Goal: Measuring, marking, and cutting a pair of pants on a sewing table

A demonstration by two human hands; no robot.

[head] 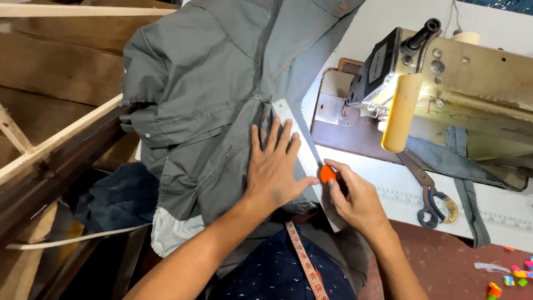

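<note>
left hand point(276, 166): flat, fingers spread, no grip closed; pressing the ruler point(297, 139) onto the grey garment point(211, 100).
right hand point(355, 200): grip pinched on orange chalk point(327, 174).
chalk position: at the ruler's near end, just right of the left thumb.
ruler axis: runs away from the chalk, up and left across the cloth.
nearer hand: right.
beyond right hand: sewing machine point(444, 72), scissors point(427, 189) on the desk point(499, 205).

left hand point(275, 169) hides much of the ruler point(288, 119); grey garment point(211, 83) cut off above
</note>
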